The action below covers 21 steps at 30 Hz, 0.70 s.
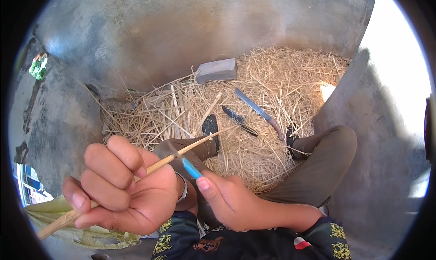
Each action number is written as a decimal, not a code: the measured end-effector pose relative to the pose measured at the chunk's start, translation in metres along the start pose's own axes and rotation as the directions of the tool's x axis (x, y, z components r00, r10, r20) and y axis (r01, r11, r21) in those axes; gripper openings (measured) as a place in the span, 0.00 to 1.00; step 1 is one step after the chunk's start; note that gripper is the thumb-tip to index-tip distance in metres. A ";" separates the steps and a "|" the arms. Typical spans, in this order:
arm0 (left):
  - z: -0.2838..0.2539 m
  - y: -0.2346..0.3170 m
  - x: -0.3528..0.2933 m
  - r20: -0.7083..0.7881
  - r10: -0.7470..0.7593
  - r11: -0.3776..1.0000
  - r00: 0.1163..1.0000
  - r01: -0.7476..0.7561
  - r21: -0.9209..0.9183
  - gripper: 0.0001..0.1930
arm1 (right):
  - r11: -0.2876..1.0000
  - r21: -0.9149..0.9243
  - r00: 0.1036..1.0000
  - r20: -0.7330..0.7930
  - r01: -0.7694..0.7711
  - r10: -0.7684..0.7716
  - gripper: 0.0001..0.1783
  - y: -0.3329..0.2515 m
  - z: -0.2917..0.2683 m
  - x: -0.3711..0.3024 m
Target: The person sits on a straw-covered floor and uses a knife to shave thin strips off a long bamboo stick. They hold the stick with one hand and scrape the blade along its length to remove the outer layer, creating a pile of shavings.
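Note:
My left hand (129,182) is closed around a long, thin wooden stick (200,142), which runs slantwise from the lower left up to a tapered tip near the middle. A band circles the left wrist. My right hand (229,196) grips a small knife by its blue handle (191,168), thumb along it. The knife's short blade lies across the stick just beyond my left fingers, touching or very close to it; motion blurs the blade slightly.
Pale shavings (272,169) cover the floor around my feet. On them lie a machete (254,106), a dark folding-type tool (236,116) and a grey block (217,71). Grey walls (204,28) stand ahead and at both sides. A yellow-green cloth (91,236) sits at lower left.

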<state>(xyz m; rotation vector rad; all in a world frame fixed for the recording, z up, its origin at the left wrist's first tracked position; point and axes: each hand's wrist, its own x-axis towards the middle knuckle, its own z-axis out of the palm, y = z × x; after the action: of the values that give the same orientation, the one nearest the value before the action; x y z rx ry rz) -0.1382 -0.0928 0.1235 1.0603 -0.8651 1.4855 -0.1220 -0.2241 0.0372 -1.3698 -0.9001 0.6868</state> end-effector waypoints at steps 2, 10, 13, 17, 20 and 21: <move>0.002 0.000 -0.001 -0.004 0.006 1.000 1.000 -0.006 -0.009 0.12 | 0.997 0.073 0.999 0.025 0.041 -0.042 0.28 -0.001 0.004 -0.001; 0.001 0.003 -0.001 -0.003 -0.003 0.999 1.000 0.003 0.040 0.12 | 0.972 0.142 0.974 -0.103 -0.188 0.203 0.31 0.051 0.003 0.017; 0.003 0.001 0.000 -0.012 -0.005 0.999 1.000 0.005 0.037 0.12 | 0.994 0.049 0.992 -0.071 -0.100 0.103 0.30 0.021 0.000 0.014; 0.004 -0.001 0.000 -0.027 0.010 1.000 1.000 -0.009 0.024 0.11 | 0.993 0.074 0.991 -0.091 -0.087 0.094 0.30 0.026 0.004 0.016; -0.003 0.000 0.002 -0.038 0.004 0.996 0.999 -0.001 0.089 0.11 | 0.975 0.116 0.974 -0.099 -0.191 0.203 0.31 0.095 0.000 0.028; -0.005 0.000 0.003 -0.042 0.009 0.992 0.999 -0.004 0.123 0.11 | 0.981 0.090 0.977 -0.112 -0.173 0.182 0.31 0.101 -0.001 0.028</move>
<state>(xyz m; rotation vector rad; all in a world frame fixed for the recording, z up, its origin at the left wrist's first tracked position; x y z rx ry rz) -0.1389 -0.0872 0.1250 1.1125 -0.7554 1.5782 -0.0977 -0.1905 -0.0589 -1.4152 -0.6533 0.7600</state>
